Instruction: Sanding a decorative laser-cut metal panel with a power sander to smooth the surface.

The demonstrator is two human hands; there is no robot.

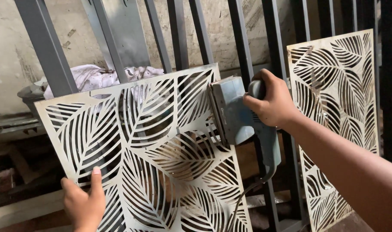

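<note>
L hand (85, 203) fingers pinch leaf-cut panel (148, 150); R hand (271, 103) wraps sander (237, 112), concrete wall (15, 51) behind.

The leaf-cut panel (153, 150) fills the near middle, backed by upright steel bars (243, 47) with only narrow gaps. A 2nd cut panel (337, 116) blocks the right. Open room lies at the near left, below the cloth-filled bin (33, 92).

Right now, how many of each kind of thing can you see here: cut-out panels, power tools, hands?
Leaf-pattern panels: 2, one held, one leaning at right
Sander: 1
Hands: 2, left hand on the held panel's edge, right hand gripping the sander
Total: 5
</note>
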